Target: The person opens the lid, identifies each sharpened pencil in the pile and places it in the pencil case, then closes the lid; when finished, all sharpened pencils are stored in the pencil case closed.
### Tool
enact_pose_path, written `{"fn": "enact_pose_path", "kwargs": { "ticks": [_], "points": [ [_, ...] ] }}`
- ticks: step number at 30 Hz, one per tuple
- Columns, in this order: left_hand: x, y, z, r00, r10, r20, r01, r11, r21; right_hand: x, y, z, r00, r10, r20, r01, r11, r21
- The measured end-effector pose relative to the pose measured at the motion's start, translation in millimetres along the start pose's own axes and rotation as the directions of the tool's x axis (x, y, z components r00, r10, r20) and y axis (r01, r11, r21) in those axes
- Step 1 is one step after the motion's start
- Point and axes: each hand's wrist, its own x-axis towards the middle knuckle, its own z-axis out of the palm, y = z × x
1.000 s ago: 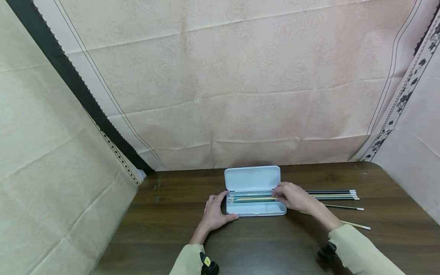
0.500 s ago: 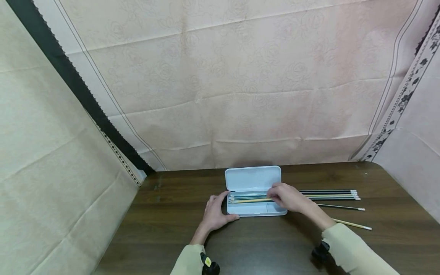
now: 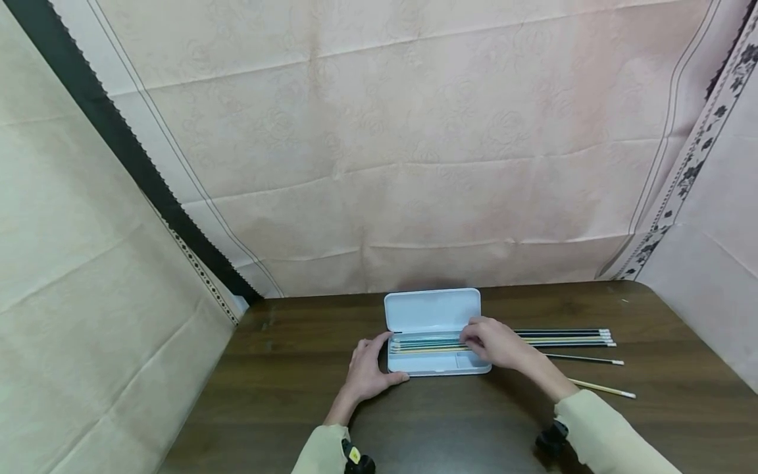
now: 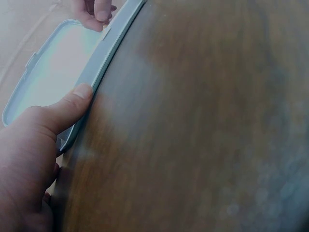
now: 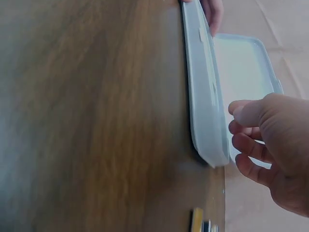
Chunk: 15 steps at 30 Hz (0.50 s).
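A light blue pencil case (image 3: 432,364) lies on the table with its lid (image 3: 433,311) raised. My left hand (image 3: 365,370) grips the case's left end, thumb along the front edge and fingers at the back corner. Several pencils (image 3: 423,343) lie lengthwise inside. My right hand (image 3: 494,341) is over the right part of the case, thumb and forefinger pinching the end of a yellow pencil (image 3: 429,351) that lies in front of the others. In the right wrist view the right hand's fingertips (image 5: 240,113) are close above the rim; the pencil is hidden there.
Right of the case, several dark and light pencils (image 3: 571,338) lie in a row. Nearer the front are a single black pencil (image 3: 586,359) and a single yellow pencil (image 3: 604,388). A pale cloth (image 3: 414,164) hangs behind the wooden table (image 3: 284,395).
My right hand has moved slightly left over the case, and the yellow pencil has shifted toward the front of the pencils inside. My left hand keeps its grip on the case.
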Motion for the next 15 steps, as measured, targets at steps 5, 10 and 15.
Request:
{"fn": "enact_pose_path", "kwargs": {
  "ticks": [5, 10, 15],
  "points": [
    [-0.7, -0.2, 0.4, 1.000, -0.003, 0.005, 0.003, 1.000, 0.002, -18.2, 9.6, -18.2, 0.996, 0.075, -0.037, -0.075, 0.997, 0.009],
    [-0.1, -0.7, 0.8, 1.000, -0.014, 0.008, 0.014, 1.000, -0.001, -45.9, 33.8, -36.4, 0.989, 0.133, -0.068, -0.133, 0.991, -0.003],
    [-0.5, -0.7, 0.6, 1.000, -0.018, 0.010, 0.018, 1.000, -0.005, -75.4, 59.2, -47.8, 0.987, 0.071, -0.147, -0.082, 0.994, -0.071]
  ]
}}
